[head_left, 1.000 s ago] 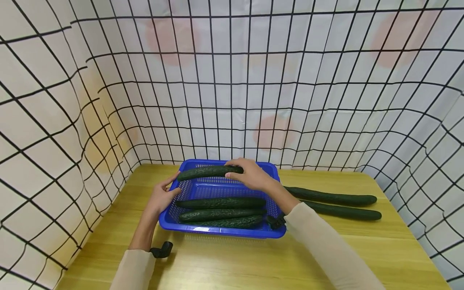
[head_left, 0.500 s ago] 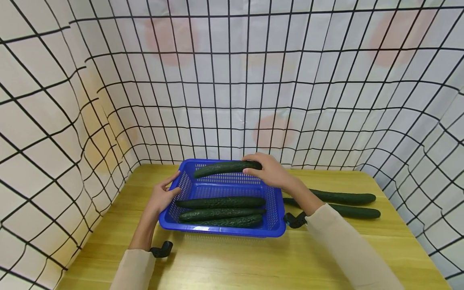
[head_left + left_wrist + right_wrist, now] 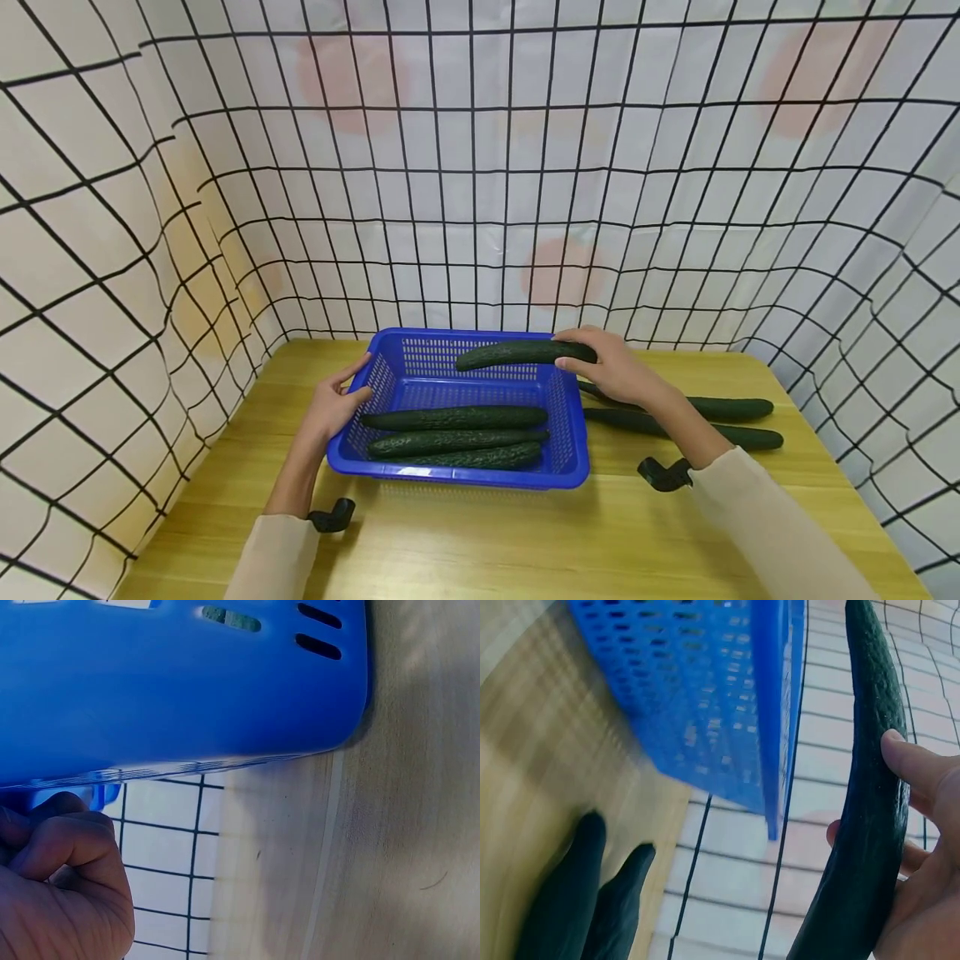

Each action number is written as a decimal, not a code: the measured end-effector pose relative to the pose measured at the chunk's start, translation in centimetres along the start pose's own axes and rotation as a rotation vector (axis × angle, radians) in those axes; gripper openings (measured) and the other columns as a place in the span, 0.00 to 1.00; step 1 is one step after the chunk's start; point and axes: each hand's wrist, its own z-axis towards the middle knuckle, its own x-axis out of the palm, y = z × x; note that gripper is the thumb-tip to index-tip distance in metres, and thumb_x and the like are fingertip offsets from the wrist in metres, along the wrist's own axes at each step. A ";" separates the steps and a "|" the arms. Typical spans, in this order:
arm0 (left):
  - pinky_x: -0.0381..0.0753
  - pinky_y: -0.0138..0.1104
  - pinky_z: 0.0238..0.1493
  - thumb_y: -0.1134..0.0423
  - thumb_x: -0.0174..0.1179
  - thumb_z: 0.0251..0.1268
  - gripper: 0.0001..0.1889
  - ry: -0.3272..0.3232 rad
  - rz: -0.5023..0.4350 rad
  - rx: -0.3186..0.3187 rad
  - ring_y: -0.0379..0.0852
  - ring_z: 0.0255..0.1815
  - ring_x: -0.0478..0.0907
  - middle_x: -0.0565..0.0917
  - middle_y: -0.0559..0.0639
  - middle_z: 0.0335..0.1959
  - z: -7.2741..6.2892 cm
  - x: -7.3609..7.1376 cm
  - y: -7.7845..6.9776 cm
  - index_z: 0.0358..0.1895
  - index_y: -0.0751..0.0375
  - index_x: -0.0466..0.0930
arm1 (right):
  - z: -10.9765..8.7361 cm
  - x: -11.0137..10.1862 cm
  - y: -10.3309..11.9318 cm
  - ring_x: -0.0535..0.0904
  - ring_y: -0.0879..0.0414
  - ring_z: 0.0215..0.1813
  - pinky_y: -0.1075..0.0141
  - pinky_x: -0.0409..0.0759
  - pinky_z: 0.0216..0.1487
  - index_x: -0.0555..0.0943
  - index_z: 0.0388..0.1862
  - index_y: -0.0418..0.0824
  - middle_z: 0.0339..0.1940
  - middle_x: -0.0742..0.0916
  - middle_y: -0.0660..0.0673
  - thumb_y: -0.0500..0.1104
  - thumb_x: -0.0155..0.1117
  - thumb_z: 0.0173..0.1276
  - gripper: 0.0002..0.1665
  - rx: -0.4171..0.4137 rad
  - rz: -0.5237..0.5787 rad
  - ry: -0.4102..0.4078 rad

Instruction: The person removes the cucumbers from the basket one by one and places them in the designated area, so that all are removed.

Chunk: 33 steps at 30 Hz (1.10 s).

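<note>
My right hand (image 3: 611, 367) grips a dark green cucumber (image 3: 506, 354) by its right end, holding it above the back right part of a blue plastic basket (image 3: 457, 476). Thumb and fingers wrap that cucumber (image 3: 874, 795) in the right wrist view, where it is clear of the basket wall (image 3: 697, 712). At the basket's left side, my left hand (image 3: 337, 404) holds the rim, its fingers (image 3: 75, 840) curled at the edge in the left wrist view. Inside the basket, three cucumbers (image 3: 457, 418) lie side by side along the front.
Two more cucumbers (image 3: 738, 437) lie on the wooden table (image 3: 480, 542) to the right of the basket, partly hidden by my right forearm. A white cloth with a black grid (image 3: 465, 192) stands behind the table and along both sides.
My right hand has carried the cucumber rightward, from the basket's back left to over its back right. The left hand and the basket have stayed in place.
</note>
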 end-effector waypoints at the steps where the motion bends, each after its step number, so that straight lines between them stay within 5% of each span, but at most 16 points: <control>1: 0.90 0.45 0.38 0.67 0.58 0.68 0.37 0.000 0.002 0.000 0.55 0.41 0.88 0.77 0.78 0.63 0.1 0.0 0.1 0.80 0.47 0.63 | -0.4 -0.2 -0.3 0.69 0.35 0.75 0.35 0.66 0.74 0.75 0.73 0.41 0.73 0.77 0.36 0.54 0.61 0.78 0.31 0.004 -0.001 -0.005; 12: 0.90 0.44 0.37 0.64 0.58 0.71 0.35 -0.012 0.014 0.019 0.55 0.42 0.88 0.77 0.75 0.66 2.5 -0.1 3.1 0.80 0.38 0.63 | -4.9 -2.4 -4.3 0.65 0.32 0.76 0.32 0.65 0.72 0.72 0.75 0.39 0.75 0.74 0.34 0.54 0.58 0.79 0.32 0.079 -0.015 -0.041; 33: 0.90 0.43 0.33 0.65 0.59 0.69 0.37 -0.006 0.023 -0.002 0.46 0.32 0.87 0.82 0.74 0.59 2.1 -0.1 2.8 0.80 0.38 0.62 | -13.5 -4.9 -8.7 0.66 0.27 0.73 0.30 0.69 0.63 0.72 0.74 0.39 0.74 0.74 0.30 0.51 0.61 0.78 0.32 0.182 -0.035 -0.085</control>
